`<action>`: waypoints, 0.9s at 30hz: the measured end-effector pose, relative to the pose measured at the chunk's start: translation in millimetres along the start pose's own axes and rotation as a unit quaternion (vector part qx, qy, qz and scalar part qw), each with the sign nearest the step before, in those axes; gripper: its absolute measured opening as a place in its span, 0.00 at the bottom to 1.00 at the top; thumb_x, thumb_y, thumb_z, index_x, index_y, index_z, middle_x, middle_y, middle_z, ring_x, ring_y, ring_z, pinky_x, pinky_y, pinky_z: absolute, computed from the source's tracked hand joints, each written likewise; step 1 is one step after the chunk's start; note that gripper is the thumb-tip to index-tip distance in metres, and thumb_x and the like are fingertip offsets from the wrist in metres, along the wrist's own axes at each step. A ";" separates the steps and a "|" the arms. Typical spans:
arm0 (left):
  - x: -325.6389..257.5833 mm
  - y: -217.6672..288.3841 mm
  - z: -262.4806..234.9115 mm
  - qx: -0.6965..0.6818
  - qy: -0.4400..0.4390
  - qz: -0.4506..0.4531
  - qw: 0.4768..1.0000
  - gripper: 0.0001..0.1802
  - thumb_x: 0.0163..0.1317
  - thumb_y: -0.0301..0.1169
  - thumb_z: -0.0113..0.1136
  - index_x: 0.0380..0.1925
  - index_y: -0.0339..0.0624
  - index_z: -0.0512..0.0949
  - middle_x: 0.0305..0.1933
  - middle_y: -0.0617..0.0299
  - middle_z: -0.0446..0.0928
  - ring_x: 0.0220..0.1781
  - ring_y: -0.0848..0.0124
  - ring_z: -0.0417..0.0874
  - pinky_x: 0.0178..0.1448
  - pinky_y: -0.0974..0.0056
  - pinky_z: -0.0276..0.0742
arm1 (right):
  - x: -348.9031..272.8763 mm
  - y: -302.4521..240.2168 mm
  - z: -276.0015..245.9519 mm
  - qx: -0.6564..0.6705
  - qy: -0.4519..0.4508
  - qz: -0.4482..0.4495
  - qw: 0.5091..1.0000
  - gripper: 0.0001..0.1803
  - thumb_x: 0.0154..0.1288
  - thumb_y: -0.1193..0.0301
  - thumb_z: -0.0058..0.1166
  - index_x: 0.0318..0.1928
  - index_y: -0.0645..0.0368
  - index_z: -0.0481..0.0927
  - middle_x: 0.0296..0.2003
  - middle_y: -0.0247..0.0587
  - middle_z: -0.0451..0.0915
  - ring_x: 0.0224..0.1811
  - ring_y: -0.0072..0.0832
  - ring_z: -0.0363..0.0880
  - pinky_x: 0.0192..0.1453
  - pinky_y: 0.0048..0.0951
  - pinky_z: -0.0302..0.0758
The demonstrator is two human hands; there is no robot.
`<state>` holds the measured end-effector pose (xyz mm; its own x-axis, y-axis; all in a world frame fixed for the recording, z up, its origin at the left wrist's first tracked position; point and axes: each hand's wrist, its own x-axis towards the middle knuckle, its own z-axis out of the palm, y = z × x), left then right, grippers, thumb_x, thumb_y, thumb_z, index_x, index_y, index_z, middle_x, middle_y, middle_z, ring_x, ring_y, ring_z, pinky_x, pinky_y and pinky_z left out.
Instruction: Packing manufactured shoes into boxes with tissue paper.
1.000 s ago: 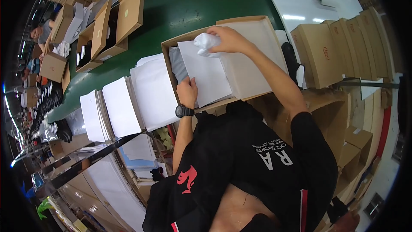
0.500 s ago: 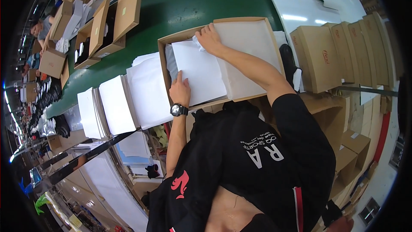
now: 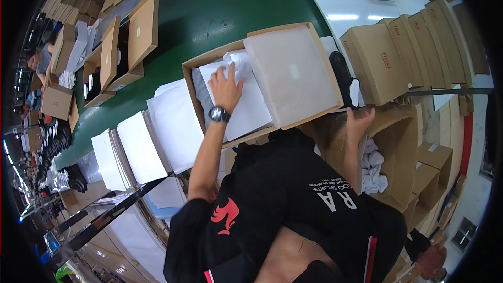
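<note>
An open cardboard shoe box (image 3: 191,68) lies before me, its lid folded out to the right under a translucent tissue sheet (image 3: 293,73). White paper (image 3: 246,102) covers the box's left half, with a crumpled paper wad (image 3: 239,64) at its far edge. My left hand (image 3: 225,89), watch on the wrist, rests over the white paper with fingers spread, their tips near the wad. To the right of the box, my right hand (image 3: 359,123) is raised with nothing in it, thumb and fingers apart. It is close to a black shoe (image 3: 342,76) with a white insert.
Stacks of white sheets (image 3: 141,144) stand left of the box along a green belt (image 3: 209,10). Closed brown boxes (image 3: 374,63) line up at the right. Below them, a large carton (image 3: 401,162) holds white paper wads (image 3: 372,170). Further left, a person (image 3: 44,60) works beside boxes.
My right hand has left the paper wad and swung down to the right, by the large carton. My left hand has moved farther into the box, toward the wad. The view has shifted slightly.
</note>
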<state>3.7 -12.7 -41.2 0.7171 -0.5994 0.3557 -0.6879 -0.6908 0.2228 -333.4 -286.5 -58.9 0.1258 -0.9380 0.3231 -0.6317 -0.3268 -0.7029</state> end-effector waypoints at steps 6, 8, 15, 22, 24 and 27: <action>61.3 -31.4 62.7 0.062 -0.134 0.013 0.989 0.39 0.52 0.41 0.73 0.66 0.54 0.71 0.60 0.49 0.70 0.60 0.50 0.70 0.58 0.44 0.65 | 13.4 -2.5 47.0 0.334 0.032 0.256 0.907 0.56 0.52 0.72 0.77 0.75 0.64 0.50 0.67 0.58 0.65 0.67 0.41 0.69 0.70 0.40 0.68; 67.8 -38.2 68.4 0.070 -0.148 0.002 0.986 0.45 0.50 0.44 0.75 0.70 0.59 0.67 0.67 0.47 0.66 0.68 0.48 0.66 0.65 0.41 0.62 | 8.3 4.7 70.5 0.339 0.059 0.195 0.919 0.52 0.51 0.73 0.77 0.71 0.68 0.58 0.62 0.55 0.73 0.61 0.40 0.75 0.68 0.38 0.69; 93.0 -42.2 41.1 0.106 -0.100 -0.027 0.989 0.72 0.35 0.63 0.79 0.79 0.67 0.46 0.81 0.37 0.43 0.82 0.36 0.38 0.73 0.20 0.25 | 13.6 39.1 87.4 0.106 -0.042 0.195 0.974 0.45 0.45 0.63 0.81 0.61 0.71 0.73 0.60 0.51 0.78 0.58 0.38 0.79 0.66 0.34 0.72; 100.7 -72.5 39.3 0.088 -0.241 -0.099 0.961 0.69 0.39 0.65 0.76 0.79 0.61 0.48 0.74 0.38 0.58 0.78 0.39 0.53 0.72 0.19 0.32 | -11.5 -49.1 17.2 0.239 0.106 0.253 0.931 0.39 0.50 0.63 0.78 0.58 0.73 0.76 0.57 0.50 0.80 0.57 0.36 0.79 0.65 0.34 0.74; 92.1 -72.0 40.5 0.092 -0.205 -0.090 0.970 0.66 0.40 0.63 0.77 0.77 0.60 0.51 0.70 0.40 0.62 0.74 0.40 0.58 0.72 0.20 0.37 | -36.5 -112.5 -24.7 0.322 0.150 0.179 0.918 0.32 0.56 0.72 0.74 0.59 0.74 0.76 0.57 0.49 0.79 0.54 0.34 0.80 0.61 0.33 0.77; 91.7 -66.2 43.5 0.085 -0.150 -0.045 0.984 0.60 0.43 0.59 0.77 0.75 0.58 0.57 0.64 0.43 0.67 0.69 0.44 0.64 0.70 0.23 0.46 | -44.9 -123.0 -54.1 0.349 0.194 0.114 0.910 0.28 0.59 0.76 0.71 0.58 0.74 0.77 0.56 0.47 0.81 0.54 0.33 0.80 0.60 0.31 0.77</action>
<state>119.9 -39.5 -62.9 0.7925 -0.6077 0.0518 -0.6099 -0.7887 0.0777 -302.7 -198.0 47.4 -0.3132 -0.9232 0.2226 0.0484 -0.2496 -0.9671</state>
